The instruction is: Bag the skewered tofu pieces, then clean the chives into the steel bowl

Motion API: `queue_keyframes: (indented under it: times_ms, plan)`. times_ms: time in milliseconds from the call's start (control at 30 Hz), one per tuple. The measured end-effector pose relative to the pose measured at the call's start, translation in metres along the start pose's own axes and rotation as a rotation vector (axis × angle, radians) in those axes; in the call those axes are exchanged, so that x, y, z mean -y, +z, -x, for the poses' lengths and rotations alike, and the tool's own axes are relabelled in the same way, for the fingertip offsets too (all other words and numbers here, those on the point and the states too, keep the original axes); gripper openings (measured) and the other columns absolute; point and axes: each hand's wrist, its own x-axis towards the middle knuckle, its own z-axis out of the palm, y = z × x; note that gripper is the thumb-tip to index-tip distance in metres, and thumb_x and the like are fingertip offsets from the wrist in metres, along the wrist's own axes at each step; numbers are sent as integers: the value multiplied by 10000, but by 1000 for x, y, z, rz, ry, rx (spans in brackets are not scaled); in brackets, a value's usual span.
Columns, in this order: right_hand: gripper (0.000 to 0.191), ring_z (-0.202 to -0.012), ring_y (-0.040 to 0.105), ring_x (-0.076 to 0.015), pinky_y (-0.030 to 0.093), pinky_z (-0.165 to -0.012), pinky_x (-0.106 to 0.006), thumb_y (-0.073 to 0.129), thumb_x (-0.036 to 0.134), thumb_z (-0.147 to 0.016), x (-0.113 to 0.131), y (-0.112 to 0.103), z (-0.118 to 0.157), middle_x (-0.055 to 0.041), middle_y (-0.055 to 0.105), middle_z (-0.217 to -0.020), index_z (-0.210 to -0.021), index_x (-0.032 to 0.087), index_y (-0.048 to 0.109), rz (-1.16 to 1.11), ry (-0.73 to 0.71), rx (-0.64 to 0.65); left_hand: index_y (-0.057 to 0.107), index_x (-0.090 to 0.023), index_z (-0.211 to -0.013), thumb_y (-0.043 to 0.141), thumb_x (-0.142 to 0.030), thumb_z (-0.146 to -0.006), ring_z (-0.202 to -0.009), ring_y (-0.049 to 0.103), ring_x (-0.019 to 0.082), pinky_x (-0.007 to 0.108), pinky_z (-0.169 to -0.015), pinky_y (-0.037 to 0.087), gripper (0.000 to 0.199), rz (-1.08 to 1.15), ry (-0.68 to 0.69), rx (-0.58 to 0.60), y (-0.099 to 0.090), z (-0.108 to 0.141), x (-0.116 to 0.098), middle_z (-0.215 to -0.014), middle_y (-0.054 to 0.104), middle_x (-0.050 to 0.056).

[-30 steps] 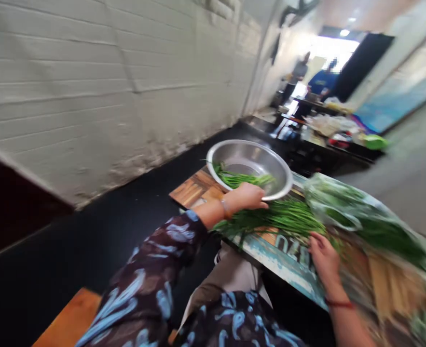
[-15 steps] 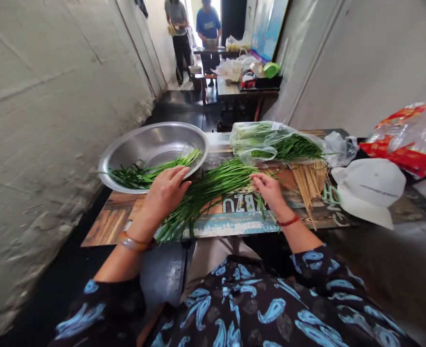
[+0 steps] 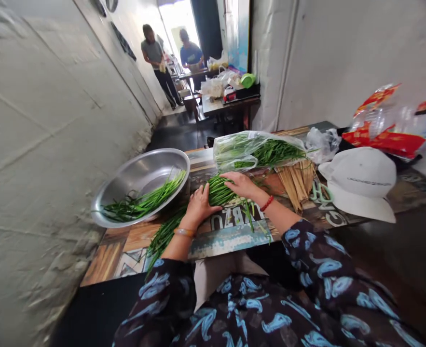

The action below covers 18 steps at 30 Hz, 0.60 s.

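Observation:
A loose pile of garlic chives [image 3: 219, 191] lies across the patterned table, its stems to the right and its leaves trailing to the front left. My left hand [image 3: 200, 206] rests on the pile with thumb and fingers apart. Over the stem end, my right hand [image 3: 242, 185] reaches in from the right, fingers stretched out and touching the stalks. To the left stands a wide metal basin [image 3: 135, 176] with more chives [image 3: 153, 202] in it. Behind my hands lies a clear plastic bag [image 3: 230, 144] full of chives. Loose stalks are scattered below my right hand.
Right of my hands are thin wooden sticks [image 3: 295, 187], green-handled scissors [image 3: 322, 192], a white cap [image 3: 361, 176], a crumpled plastic bag [image 3: 322, 143] and red-and-clear packaging [image 3: 382, 137]. A wall [image 3: 35, 144] runs along the left. Two people stand by a farther table [image 3: 218, 105].
My left hand has moved right from beside the basin onto the chives. My right hand has shifted left onto the stems, its pinch opened out. The view has turned and tilted.

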Motion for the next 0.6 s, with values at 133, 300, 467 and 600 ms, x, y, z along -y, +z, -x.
queue_keyframes:
  times_ms: [133,300,467,600]
  plan:
    - [429,-1254,579,-255,401,-1128,-441,615,125,-824,-32,-1,-26,-149,632,-1339,-1251,131,659,-11,190,-92,403,-90,-1435,751,-435,-770,-1167,577,321,436,-981,456,827,-1,-51,15,-2,8,6,-1268,577,213]
    - [404,-1059,673,-258,479,-1026,-454,584,185,-850,-58,-20,-29,-181,680,-1248,-1227,66,668,-168,377,-246,543,-151,-1290,650,-251,-848,-1098,564,272,398,-924,467,465,-62,60,-39,-6,21,4,-1174,599,136]
    - [341,-796,709,-208,555,-811,-384,535,289,-899,-41,-38,-1,-128,759,-1014,-1108,101,728,-294,361,-396,556,-179,-1291,582,-152,-834,-1084,526,287,419,-902,452,458,-125,226,-129,-10,50,15,-1201,607,120]
    - [332,-798,709,-194,551,-769,-340,527,348,-923,-18,-36,7,-82,770,-962,-1085,154,742,-313,243,-290,593,-193,-1266,536,-81,-802,-1118,512,292,436,-954,438,481,-127,255,-172,-7,59,22,-1227,604,123]
